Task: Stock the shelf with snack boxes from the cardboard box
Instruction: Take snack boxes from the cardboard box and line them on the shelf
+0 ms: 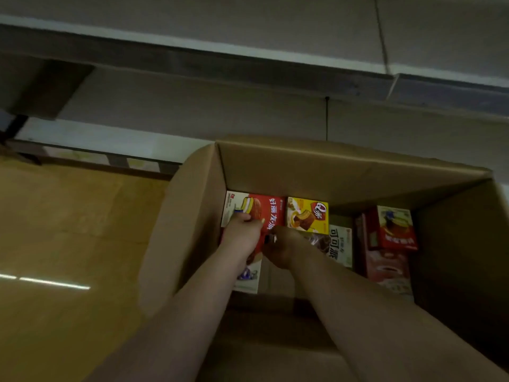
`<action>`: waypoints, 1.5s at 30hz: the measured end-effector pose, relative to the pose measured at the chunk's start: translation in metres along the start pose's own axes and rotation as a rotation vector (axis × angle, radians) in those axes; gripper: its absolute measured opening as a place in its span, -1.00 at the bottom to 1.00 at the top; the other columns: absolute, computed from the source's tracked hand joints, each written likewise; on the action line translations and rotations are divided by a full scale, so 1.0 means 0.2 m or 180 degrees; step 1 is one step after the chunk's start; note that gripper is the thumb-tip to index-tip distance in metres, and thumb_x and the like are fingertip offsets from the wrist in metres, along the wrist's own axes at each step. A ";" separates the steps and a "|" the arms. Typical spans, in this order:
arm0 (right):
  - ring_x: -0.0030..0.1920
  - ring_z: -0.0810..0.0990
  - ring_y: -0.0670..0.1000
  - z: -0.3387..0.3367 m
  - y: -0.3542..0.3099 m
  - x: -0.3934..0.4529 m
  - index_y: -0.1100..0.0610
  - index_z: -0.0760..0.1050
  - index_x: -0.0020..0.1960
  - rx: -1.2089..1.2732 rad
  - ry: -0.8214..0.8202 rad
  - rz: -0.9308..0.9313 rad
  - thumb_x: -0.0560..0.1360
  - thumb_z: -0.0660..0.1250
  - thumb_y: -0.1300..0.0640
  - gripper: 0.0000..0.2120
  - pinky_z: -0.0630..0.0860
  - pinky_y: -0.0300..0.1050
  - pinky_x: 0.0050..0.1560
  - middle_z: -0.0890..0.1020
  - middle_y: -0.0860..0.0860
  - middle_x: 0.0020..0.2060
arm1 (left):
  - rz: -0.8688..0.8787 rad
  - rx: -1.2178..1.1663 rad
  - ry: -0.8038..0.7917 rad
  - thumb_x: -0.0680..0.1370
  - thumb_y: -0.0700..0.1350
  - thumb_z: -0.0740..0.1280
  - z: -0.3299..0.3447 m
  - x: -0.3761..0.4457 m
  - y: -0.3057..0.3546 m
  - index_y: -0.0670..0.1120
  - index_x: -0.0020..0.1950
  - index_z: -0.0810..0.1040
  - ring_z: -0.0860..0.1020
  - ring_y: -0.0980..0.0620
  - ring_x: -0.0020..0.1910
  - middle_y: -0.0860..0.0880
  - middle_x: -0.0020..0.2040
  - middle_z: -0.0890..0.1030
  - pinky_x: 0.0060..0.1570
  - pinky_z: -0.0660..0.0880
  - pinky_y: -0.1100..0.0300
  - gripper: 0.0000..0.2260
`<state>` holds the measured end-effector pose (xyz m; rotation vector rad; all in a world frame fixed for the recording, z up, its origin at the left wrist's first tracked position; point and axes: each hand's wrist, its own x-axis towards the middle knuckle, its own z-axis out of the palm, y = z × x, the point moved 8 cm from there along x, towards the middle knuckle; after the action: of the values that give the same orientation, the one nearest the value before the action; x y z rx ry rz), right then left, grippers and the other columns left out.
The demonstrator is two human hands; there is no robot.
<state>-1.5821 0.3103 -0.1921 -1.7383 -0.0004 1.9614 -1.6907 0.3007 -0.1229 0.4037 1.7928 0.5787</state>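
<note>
An open cardboard box (330, 172) stands on the floor in front of grey shelving (248, 106). Inside lie several snack boxes: a red one (271, 213) at the left, a yellow one (307, 216) beside it, a white one (341, 244), and a small red one (396, 230) at the right. Both my arms reach down into the carton. My left hand (243, 232) grips the left side of the red snack box. My right hand (283, 246) is curled at that box's right edge, fingers bent around it.
A pink box (388, 268) lies under the small red one. Glossy tan floor (68, 244) spreads to the left of the carton. The carton's flaps stand up on all sides. The shelf boards above look dim and bare.
</note>
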 end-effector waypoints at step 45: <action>0.05 0.61 0.23 -0.60 -0.26 0.50 0.18 0.53 0.12 -0.0854 0.0547 -0.0379 -0.13 0.69 0.10 -0.16 0.59 0.19 0.04 0.63 0.18 0.05 | 0.0214 0.0621 -0.0129 0.49 0.01 0.44 0.04 0.24 -0.10 -0.06 0.26 0.43 0.60 -0.06 -0.03 -0.09 0.08 0.61 -0.12 0.50 0.10 -0.60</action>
<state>-1.4565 0.3522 -0.2890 -2.0227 -0.3130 1.7857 -1.6972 0.3131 -0.1741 0.6070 1.8083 0.4401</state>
